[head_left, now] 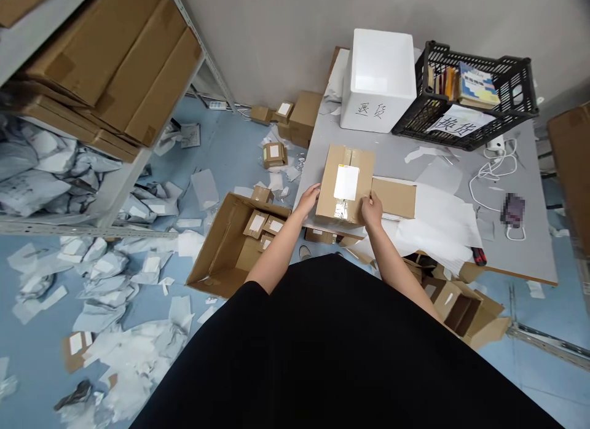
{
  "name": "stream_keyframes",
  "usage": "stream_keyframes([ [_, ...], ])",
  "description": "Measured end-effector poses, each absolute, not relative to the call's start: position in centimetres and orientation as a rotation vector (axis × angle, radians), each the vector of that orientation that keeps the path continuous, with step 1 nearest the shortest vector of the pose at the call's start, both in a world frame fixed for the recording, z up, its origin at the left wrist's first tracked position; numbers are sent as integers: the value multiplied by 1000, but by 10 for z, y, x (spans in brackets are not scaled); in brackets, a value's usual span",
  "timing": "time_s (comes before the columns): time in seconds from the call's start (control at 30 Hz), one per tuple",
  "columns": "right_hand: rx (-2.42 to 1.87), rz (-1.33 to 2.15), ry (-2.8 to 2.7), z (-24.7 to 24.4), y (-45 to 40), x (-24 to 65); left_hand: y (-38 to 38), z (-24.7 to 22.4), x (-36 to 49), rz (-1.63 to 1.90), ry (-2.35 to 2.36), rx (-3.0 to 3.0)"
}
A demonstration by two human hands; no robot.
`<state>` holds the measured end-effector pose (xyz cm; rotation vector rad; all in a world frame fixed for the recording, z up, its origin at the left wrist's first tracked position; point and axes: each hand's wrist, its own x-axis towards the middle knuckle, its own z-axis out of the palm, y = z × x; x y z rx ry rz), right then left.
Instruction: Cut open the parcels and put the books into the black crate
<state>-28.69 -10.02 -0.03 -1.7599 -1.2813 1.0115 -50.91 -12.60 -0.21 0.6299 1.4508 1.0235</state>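
A taped cardboard box (328,171) with a white label (346,182) on its top sits at the front left of the grey table. Against its left side is my left hand (308,200), fingers partly hidden by the box. My right hand (372,210) grips the lower right edge with bent fingers. Just right of the box lies a flat brown cardboard piece (395,198), partly over white paper sheets (437,223).
On the table (511,257) stand a white foam bin (378,112) and a black crate (442,109) holding books. An open carton (216,257) with small boxes is on the floor at left. Shelving (138,177) and scattered mailers (108,266) lie further left.
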Motion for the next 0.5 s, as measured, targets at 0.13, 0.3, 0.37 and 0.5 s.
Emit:
stream_keyframes([
  [0.13, -1635, 847, -1360, 23, -100, -307, -139, -3, -518, 1047, 1600, 546],
  [0.3, -1348, 1246, -1575, 34, -103, -361, -174, -16, -546, 1202, 1708, 325],
  [0.37, -1264, 1421, -1671, 28, -109, -389, -201, -24, -560, 1305, 1749, 195],
  [0.5, -1090, 1701, -1929, 7, -133, -443, -273, -41, -578, 1459, 1833, -124],
])
